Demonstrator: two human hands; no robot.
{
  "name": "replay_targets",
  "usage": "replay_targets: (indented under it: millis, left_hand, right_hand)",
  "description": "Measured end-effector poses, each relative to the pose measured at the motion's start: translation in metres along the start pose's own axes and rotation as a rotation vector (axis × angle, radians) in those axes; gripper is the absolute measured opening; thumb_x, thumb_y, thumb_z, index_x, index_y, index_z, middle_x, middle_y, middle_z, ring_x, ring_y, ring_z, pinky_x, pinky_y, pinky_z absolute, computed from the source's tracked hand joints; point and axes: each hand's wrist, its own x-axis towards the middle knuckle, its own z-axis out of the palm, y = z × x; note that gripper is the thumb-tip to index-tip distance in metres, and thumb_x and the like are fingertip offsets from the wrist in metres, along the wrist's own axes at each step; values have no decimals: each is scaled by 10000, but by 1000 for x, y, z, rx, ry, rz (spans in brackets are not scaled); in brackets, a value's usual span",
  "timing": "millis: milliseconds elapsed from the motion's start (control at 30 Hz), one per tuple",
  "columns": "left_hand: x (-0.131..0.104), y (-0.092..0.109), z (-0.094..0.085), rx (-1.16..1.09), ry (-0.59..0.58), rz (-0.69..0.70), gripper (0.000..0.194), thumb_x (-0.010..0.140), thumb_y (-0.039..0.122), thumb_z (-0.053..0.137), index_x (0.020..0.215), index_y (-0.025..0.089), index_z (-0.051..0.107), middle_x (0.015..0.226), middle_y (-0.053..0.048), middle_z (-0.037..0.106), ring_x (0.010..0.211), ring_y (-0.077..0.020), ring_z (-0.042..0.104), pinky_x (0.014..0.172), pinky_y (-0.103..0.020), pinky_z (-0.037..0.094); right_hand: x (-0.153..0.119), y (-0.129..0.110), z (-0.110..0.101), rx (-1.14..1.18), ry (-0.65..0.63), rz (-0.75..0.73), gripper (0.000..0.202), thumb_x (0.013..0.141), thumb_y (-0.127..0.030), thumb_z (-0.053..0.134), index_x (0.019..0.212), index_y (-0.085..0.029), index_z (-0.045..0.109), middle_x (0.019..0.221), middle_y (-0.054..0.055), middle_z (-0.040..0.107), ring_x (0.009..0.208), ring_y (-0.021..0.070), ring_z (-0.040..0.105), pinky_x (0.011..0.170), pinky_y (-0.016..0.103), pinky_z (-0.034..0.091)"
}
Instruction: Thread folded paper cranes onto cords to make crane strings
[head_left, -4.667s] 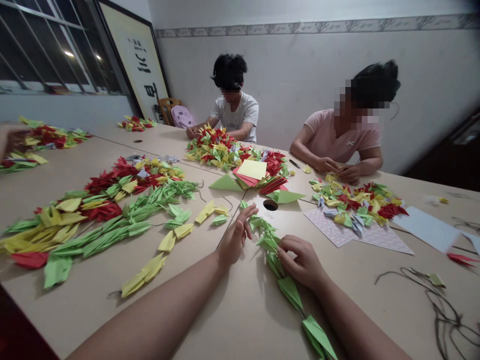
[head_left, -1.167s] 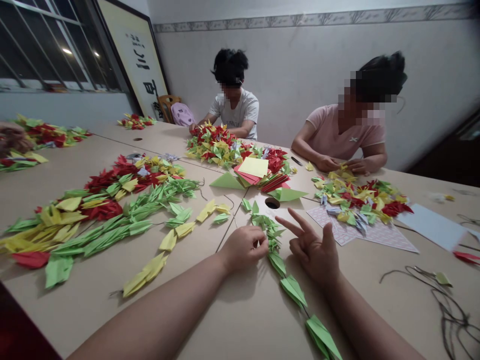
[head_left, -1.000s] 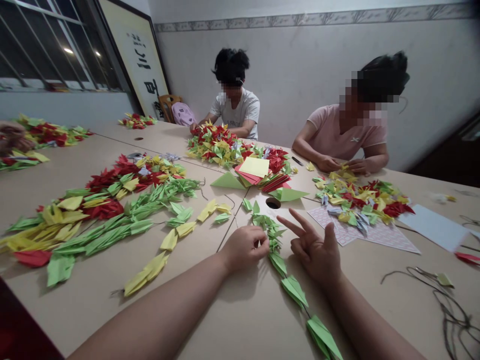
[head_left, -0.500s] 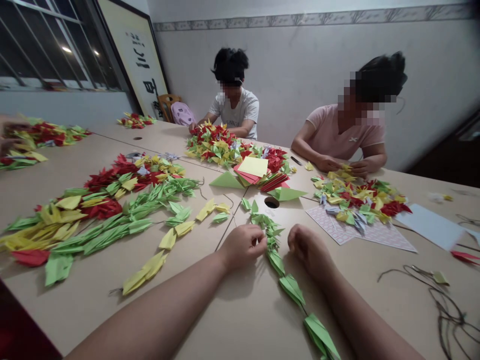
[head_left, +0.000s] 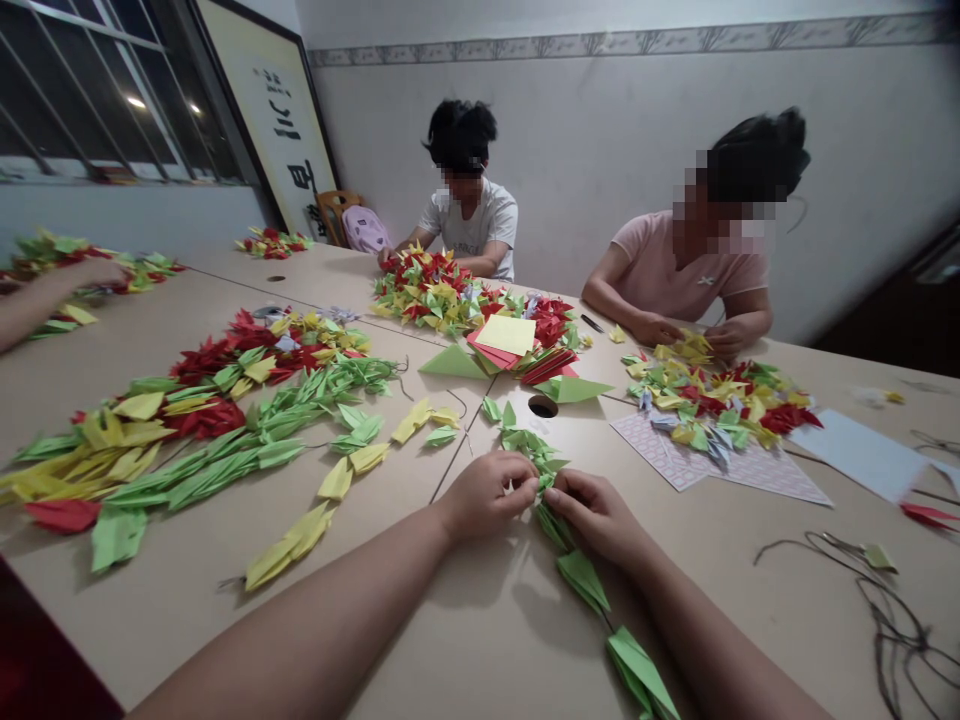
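A string of green folded-paper pieces [head_left: 583, 578] runs down the middle of the table, from a loose cluster beyond my hands to the near edge. My left hand [head_left: 489, 492] has its fingers curled in a pinch at the left side of this string. From the right, my right hand [head_left: 600, 508] pinches the same stretch, thumb and forefinger against the green paper. Both sets of fingertips nearly meet there, and what exactly lies between them is partly hidden. Left of my hands lies a short string of yellow folded-paper pieces [head_left: 335, 480], with a loose green piece [head_left: 441, 436] nearby.
Bundles of green strung pieces [head_left: 247, 450] and red pieces [head_left: 206, 418] lie at left. Paper squares [head_left: 507, 334] sit ahead, near a round table hole [head_left: 543, 406]. Dark cords [head_left: 892, 610] tangle at right. Two people work opposite; another person's arm [head_left: 64, 290] reaches in from the left.
My right hand has moved left onto the green string, beside my left hand, which has barely shifted. At far left, another person's arm has reached farther over the paper pile.
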Motion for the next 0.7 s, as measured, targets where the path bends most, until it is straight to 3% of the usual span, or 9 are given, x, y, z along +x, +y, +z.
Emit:
replay_targets:
  millis: [200, 500, 700]
  left_hand:
    - [-1, -1, 0, 14, 32, 15, 222, 808, 216, 419, 626, 154, 530, 748, -30, 601, 728, -124, 550, 687, -231, 430]
    - [-3, 5, 5, 258, 86, 159, 175, 772, 190, 426, 645, 162, 544, 773, -51, 617, 771, -153, 549, 751, -274, 432]
    - [-1, 2, 1, -4, 114, -26, 200, 770, 201, 424, 587, 154, 490, 714, -26, 578, 675, -121, 526, 650, -232, 423]
  right_hand:
    - [-1, 1, -2, -37, 45, -19, 207, 744, -301, 440, 587, -167, 428, 551, -18, 412, 539, 104, 390, 508, 228, 322]
    - [-3, -2, 1, -190, 123, -43, 115, 707, -226, 485, 619, -169, 437, 545, -30, 429, 515, 88, 395, 496, 204, 327]
    - [0, 5, -1, 25, 92, 32, 224, 738, -333, 498, 603, -171, 424, 552, -31, 396, 521, 87, 364, 480, 208, 304]
